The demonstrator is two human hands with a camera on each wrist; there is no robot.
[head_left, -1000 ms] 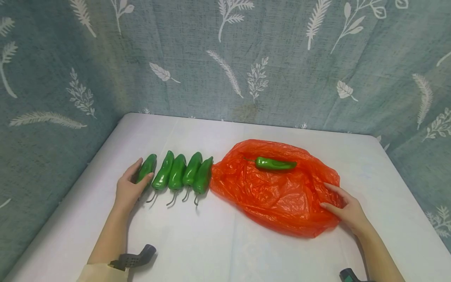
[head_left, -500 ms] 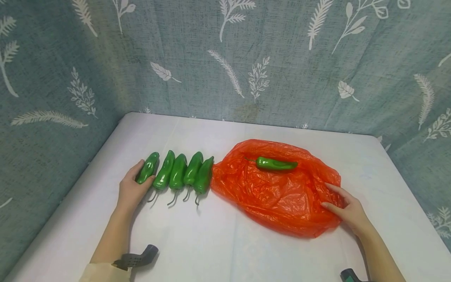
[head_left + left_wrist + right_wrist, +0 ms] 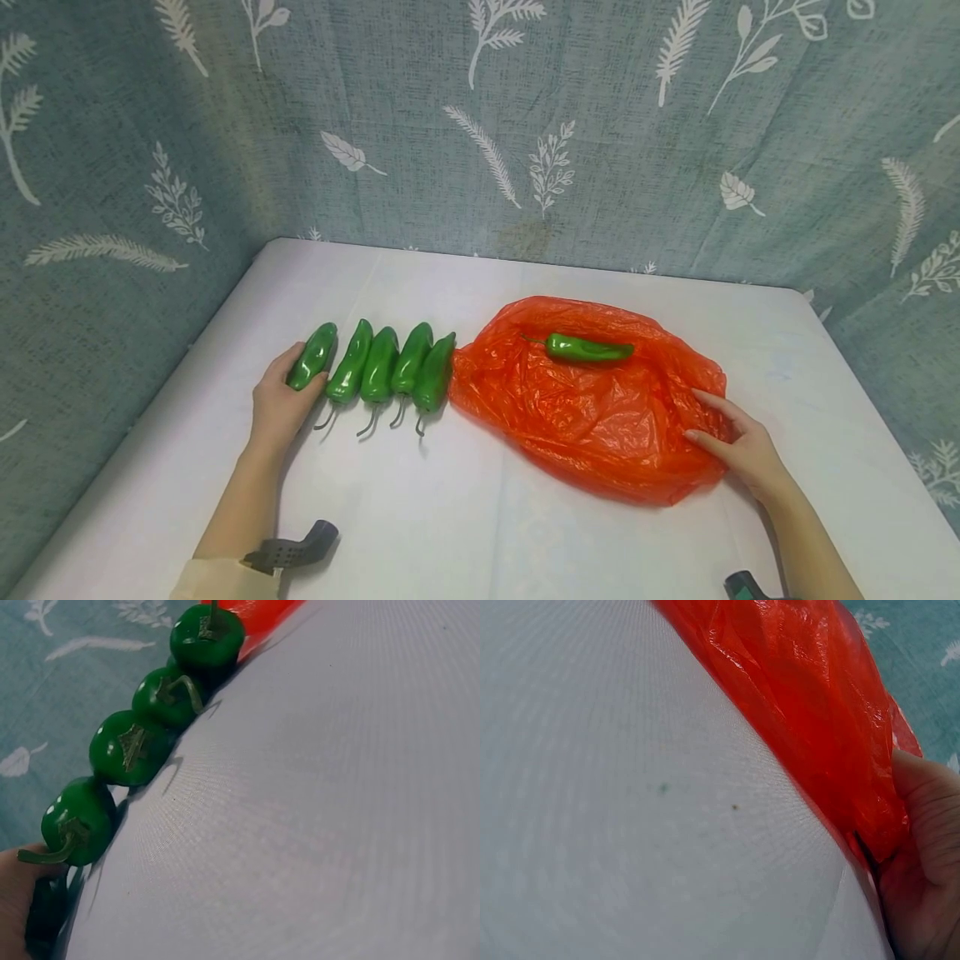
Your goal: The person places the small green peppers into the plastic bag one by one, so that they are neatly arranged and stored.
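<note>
My left hand [image 3: 276,403] grips the leftmost green pepper [image 3: 313,357] between thumb and fingers, at the left end of a row. Its stem end is hidden by the hand. Several more green peppers [image 3: 380,367] lie side by side to its right, stems toward me; the left wrist view shows their stem ends [image 3: 131,748] close up. A red plastic bag [image 3: 600,425] lies spread open right of the row, one green pepper [image 3: 588,348] resting sideways on its far part. My right hand [image 3: 753,454] holds the bag's right side, thumb and index finger spread over the film.
Everything rests on a white-covered table [image 3: 420,525]. A grey-green leaf-patterned cloth [image 3: 420,125] stands behind and along the sides. The rightmost pepper of the row touches or nearly touches the bag's left edge.
My left hand has shifted slightly right and the gripped pepper has turned a little, showing more of its surface. The right hand, bag and other peppers have stayed put.
</note>
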